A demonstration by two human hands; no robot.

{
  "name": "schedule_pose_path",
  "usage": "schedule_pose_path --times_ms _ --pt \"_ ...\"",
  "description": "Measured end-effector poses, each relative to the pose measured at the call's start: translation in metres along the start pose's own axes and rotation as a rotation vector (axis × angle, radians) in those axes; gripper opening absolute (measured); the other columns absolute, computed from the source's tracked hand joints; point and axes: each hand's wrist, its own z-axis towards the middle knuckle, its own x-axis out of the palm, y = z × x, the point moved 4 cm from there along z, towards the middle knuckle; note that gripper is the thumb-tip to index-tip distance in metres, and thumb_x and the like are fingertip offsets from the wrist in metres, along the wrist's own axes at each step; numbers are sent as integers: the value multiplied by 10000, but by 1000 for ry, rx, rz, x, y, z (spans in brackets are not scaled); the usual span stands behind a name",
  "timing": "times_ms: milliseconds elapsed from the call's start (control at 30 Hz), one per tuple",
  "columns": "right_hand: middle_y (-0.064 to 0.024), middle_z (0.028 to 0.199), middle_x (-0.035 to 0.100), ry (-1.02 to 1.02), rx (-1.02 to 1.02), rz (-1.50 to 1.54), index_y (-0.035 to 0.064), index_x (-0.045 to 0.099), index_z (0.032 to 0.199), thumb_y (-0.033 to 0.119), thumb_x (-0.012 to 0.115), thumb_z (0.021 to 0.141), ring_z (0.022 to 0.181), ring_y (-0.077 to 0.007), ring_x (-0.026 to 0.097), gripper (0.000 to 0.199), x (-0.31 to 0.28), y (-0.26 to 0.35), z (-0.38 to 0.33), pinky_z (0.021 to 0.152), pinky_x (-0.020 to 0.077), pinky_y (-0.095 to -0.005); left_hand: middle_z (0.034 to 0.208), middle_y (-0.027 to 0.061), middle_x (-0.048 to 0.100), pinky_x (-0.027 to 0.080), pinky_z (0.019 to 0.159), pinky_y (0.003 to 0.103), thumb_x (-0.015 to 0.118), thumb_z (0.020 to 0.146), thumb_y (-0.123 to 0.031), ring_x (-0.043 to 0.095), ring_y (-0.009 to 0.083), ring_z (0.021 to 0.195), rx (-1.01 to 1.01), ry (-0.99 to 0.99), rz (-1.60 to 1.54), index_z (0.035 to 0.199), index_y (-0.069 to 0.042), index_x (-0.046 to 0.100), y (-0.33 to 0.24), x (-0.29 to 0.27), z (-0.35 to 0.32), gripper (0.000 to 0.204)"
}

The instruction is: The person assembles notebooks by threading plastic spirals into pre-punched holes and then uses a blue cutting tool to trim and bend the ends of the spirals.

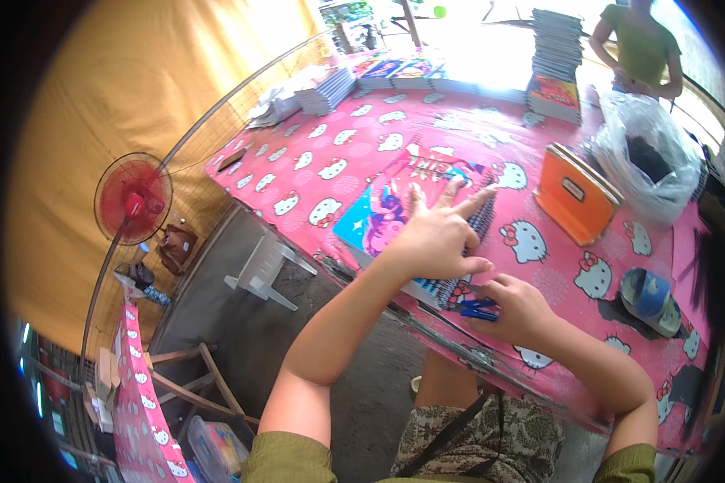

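Observation:
A spiral notebook [368, 219] with a bright blue, pink and purple cover lies near the front edge of the pink table. My left hand [437, 235] presses on it with the fingers spread. Black wire coils run along the notebook's right side. At the near end of those coils, my right hand [517, 310] is closed around blue-handled pliers [478, 309]. Their jaws are small and partly hidden beside the wire, so I cannot tell whether they grip it.
An orange zip case [573, 193] and a clear plastic bag [648, 157] sit to the right. Tall notebook stacks [556, 56] stand at the back. A red fan [134, 197] and a white stool [264, 270] are left. Another person [640, 48] stands beyond the table.

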Motion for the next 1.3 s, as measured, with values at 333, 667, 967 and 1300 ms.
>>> schedule_pose_path --times_ms 333,667,967,1300 --pt "-162 822 670 277 270 227 -2 617 1094 512 647 855 734 -321 682 567 -4 -3 10 629 528 -418 1584 -25 197 115 943 845 721 749 -429 148 437 1432 -27 42 -24 708 -122 741 2 0 0 311" --pt "-100 997 582 -166 -141 -309 73 598 1081 404 680 800 945 -273 561 442 -1 -2 -26 813 406 -410 1572 3 236 126 977 814 711 765 -483 170 449 1423 10 -20 9 752 -123 749 1 0 1 363" --pt "-96 1015 585 -225 -202 -275 78 599 1075 378 699 761 954 -252 563 445 6 -5 -21 861 396 -413 1557 -16 275 120 972 818 726 741 -490 205 462 1407 -2 -31 9 746 -145 756 0 -1 3 346" --pt "-157 688 648 468 364 342 -12 683 835 410 697 827 512 -194 637 423 -9 -16 22 504 507 -360 1560 -15 271 124 967 821 728 741 -491 201 475 1404 9 -28 13 740 -131 751 -2 -3 2 360"
